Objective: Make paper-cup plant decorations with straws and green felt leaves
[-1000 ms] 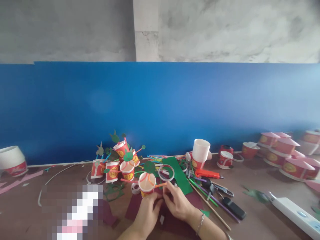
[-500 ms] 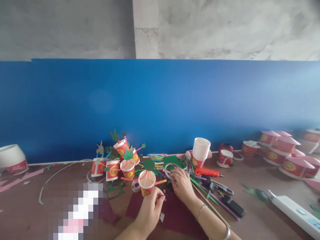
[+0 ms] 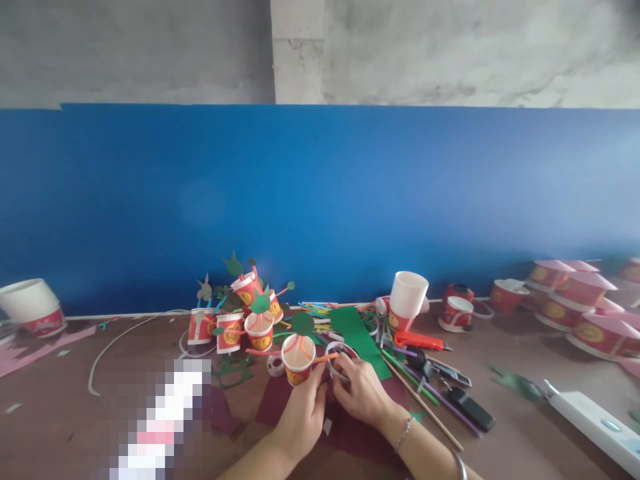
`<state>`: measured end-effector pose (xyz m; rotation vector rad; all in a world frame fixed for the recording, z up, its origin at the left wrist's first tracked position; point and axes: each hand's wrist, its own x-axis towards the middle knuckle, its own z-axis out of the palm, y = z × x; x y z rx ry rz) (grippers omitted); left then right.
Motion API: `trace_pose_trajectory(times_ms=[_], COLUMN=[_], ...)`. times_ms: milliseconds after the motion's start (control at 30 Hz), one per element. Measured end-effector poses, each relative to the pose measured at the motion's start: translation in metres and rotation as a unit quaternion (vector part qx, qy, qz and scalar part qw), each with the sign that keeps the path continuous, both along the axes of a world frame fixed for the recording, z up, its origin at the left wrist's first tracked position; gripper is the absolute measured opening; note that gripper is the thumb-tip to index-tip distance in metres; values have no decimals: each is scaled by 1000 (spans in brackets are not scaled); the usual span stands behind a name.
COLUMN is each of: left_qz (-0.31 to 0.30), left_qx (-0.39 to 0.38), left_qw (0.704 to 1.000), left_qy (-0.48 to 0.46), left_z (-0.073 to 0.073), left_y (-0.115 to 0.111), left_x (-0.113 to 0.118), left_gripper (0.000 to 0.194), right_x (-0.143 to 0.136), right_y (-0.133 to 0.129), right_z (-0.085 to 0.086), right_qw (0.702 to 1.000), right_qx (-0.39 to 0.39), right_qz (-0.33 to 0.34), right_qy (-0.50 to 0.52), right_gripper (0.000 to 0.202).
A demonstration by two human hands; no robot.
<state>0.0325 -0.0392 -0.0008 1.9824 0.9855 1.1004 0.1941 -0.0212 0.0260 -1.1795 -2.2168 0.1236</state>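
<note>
My right hand is closed, its fingers pinching a thin white ring that looks like a cut cup rim. My left hand is closed too, fingertips meeting the right ones at the ring's near side; what it pinches is hidden. Just beyond my left hand stands a red-and-white paper cup with a green paper disc above it and an orange straw sticking out sideways. Beneath my hands lies dark maroon paper. Green paper lies behind the right hand.
Several decorated cups cluster at the back left. A tall white cup stands back right beside an orange utility knife. Straws, keys with a black fob, a white glue-gun-like tool and pink-topped cups lie rightward. Small tape roll sits left.
My right hand has brought the white ring toward me and slightly left, to my left hand's fingertips. More of the green paper now shows.
</note>
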Motion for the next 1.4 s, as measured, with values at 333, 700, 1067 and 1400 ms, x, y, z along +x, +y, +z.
trace_pose_trajectory(times_ms=[333, 700, 1067, 1400], left_qz=[9, 16, 21, 18], left_qx=[24, -49, -53, -21], left_qw=[1000, 996, 997, 998], left_qy=[-2, -76, -61, -49], left_z=[8, 12, 10, 12], left_y=[-4, -6, -6, -9], left_x=[0, 4, 4, 4], left_gripper=[38, 14, 12, 11], right_x=[3, 2, -1, -2], right_y=[-2, -7, -9, -12], right_z=[4, 1, 1, 7], right_qw=[1000, 999, 999, 999], right_qx=[-9, -5, -1, 14], right_qz=[11, 27, 24, 41], right_qy=[8, -43, -31, -3], right_gripper=[12, 6, 8, 9])
